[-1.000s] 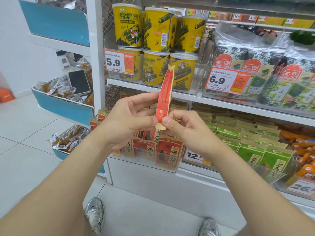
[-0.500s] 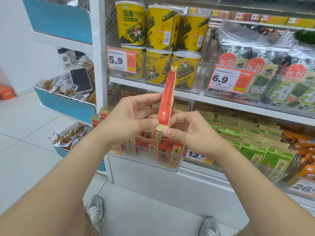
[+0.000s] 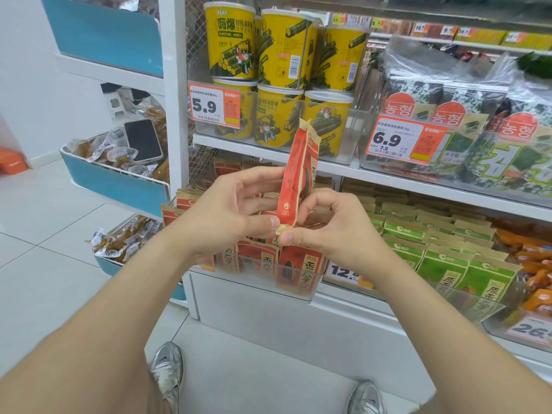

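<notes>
Two hands hold one red packet upright
Left hand and right hand pinch its bottom edge before the shelf

— Can you read the small print on the red paper packet?
— Too small. And below the right hand, the wrist covers the white paper price tag past "12."

Red packet: matt kraft paper w/ glossy red print. Bin nr: clear smooth plastic. Floor: glossy tile.
</notes>
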Demonstrator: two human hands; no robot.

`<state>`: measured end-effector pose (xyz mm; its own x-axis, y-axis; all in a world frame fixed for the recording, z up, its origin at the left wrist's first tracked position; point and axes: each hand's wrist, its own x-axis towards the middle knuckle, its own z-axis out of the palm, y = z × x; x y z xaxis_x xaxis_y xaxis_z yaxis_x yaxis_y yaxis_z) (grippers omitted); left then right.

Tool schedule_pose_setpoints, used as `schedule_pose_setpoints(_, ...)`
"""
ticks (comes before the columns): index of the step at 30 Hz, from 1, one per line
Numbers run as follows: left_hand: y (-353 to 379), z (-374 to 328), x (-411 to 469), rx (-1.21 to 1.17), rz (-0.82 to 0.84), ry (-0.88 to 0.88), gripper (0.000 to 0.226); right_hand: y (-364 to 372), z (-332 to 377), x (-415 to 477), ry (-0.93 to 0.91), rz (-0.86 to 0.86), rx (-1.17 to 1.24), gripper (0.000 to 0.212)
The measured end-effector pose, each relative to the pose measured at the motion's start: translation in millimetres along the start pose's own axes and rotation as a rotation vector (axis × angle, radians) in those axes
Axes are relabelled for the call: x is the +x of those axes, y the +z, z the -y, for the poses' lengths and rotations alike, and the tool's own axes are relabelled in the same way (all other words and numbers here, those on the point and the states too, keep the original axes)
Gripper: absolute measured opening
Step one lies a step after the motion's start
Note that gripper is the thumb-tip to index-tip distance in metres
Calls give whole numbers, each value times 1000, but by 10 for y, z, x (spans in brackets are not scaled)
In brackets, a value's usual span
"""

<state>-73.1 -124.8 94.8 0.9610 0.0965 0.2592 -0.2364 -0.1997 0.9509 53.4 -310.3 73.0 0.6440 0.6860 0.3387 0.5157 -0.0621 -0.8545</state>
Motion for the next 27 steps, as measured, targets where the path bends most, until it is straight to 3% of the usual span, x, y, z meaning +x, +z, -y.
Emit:
schedule_pose_setpoints(5, 99, -8, 18, -37, -50, -49, 50, 97, 3, -34, -23, -177, -307, 65)
schedule_pose_setpoints(12, 182, 17, 30, -21, -202, -141, 38, 109, 71, -55, -132, -157, -522, 64)
schedule_pose_setpoints(17, 111, 37, 59, -93, -142, -146, 34, 23, 145, -26, 44, -267, -124, 55)
schedule_pose_setpoints(19, 107, 55, 70, -185, -123, -158, 35, 16, 187, -23, 116, -227, 2, 56)
schedule_pose_setpoints(22, 103, 99, 103, -287, -125, -194, 40, 38, 246, -20, 107, -160, 100, 37)
schedule_pose_setpoints(27, 186, 112, 112, -433, -71, -210, 36, 85, 314, -46, 85, -300, 170, 28)
